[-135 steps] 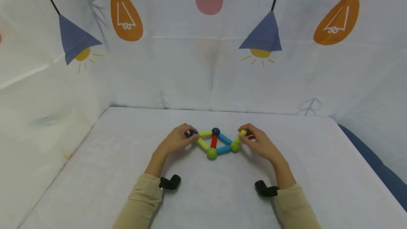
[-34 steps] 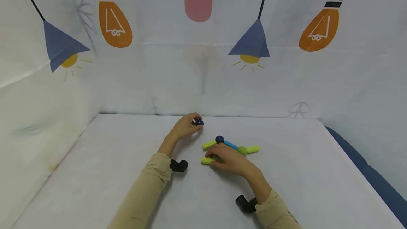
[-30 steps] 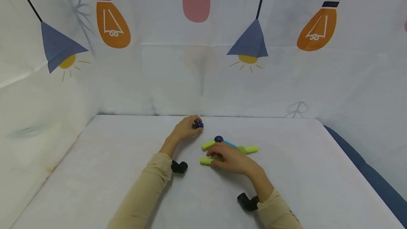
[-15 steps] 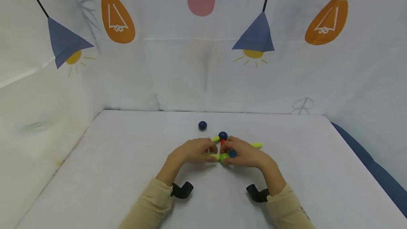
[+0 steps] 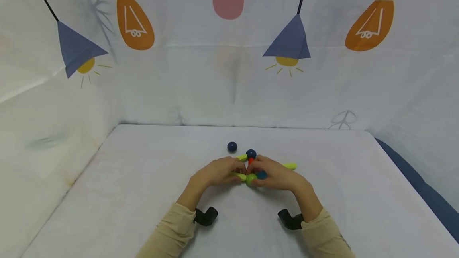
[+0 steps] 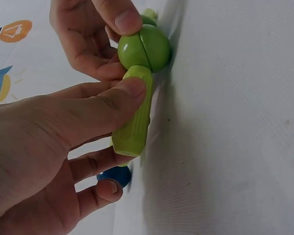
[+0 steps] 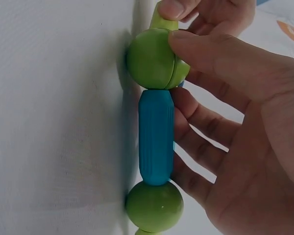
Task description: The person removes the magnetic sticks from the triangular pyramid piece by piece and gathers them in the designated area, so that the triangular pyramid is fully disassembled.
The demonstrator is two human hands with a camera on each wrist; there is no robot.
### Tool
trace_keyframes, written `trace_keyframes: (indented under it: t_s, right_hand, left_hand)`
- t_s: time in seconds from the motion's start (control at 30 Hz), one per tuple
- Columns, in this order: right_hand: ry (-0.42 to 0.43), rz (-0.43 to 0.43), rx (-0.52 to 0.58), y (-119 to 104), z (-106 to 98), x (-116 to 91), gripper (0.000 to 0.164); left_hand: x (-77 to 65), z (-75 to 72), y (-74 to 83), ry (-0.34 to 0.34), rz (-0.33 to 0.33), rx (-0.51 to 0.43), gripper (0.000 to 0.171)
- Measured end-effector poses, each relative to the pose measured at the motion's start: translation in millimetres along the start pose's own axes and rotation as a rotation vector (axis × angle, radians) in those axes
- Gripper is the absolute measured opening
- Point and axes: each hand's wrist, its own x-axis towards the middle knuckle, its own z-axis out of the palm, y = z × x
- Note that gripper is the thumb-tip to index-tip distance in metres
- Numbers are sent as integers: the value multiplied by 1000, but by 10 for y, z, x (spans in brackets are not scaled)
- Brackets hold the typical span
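Head view: a person's two hands meet over joined sticks and balls on the white tabletop (image 5: pixel 143 194).
Left hand (image 5: pixel 216 171): pinches the near yellow stick (image 5: pixel 241 176) between thumb and fingers.
Loose dark blue ball (image 5: pixel 232 147): on the far side, apart from the other pieces.
Far yellow stick (image 5: pixel 242 157): partly behind the left hand, its right end at the far dark blue ball (image 5: pixel 251 153).
Red stick (image 5: pixel 250 161): comes nearward from that ball; fingers hide its near end.
Near green ball (image 5: pixel 252 179): between the hands, touching the near yellow stick on its left and the blue stick (image 5: pixel 261 174) on its right.
Right hand (image 5: pixel 277 174): grips the near green ball, thumb on top.
Second green ball (image 7: pixel 155 206): at the blue stick's right end.
Right yellow stick (image 5: pixel 290 166): shows beyond the right hand.
Step in hand: apparently working the stick-to-ball joint; joining or parting, I cannot tell.
Next move: probably calls for a steady ball and a straight stick.
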Motion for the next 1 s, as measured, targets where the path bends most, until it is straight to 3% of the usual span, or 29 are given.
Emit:
trace_keyframes:
  t_s: [0.2, 0.33, 0.53, 0.63, 0.73, 0.83, 1.0]
  right_hand:
    - [-23, 27, -18, -42, -25, -16, 18]
    - [-32, 58, -45, -48, -41, -38, 17]
    - [-61, 64, -12, -56, -52, -53, 17]
    - [-86, 75, 18, -73, -65, -73, 16]
    - [-101, 80, 28, -82, -73, -89, 13]
    - [-53, 45, 21, -60, -77, -85, 9]
    - [145, 0, 31, 6, -64, -27, 15]
  left_hand:
    - [-59, -64, -33, -41, 23, 17, 12]
    - [-167, -147, -155, -33, -57, -45, 9]
    - [-387, -317, -473, 96, -226, -76, 13]
    - [-461, -343, -608, 181, -283, -57, 16]
    - [-492, -321, -717, 230, -296, -41, 16]
    - [-495, -292, -796, 238, -297, -37, 18]
    - [-461, -277, -795, 254, -284, -8, 24]
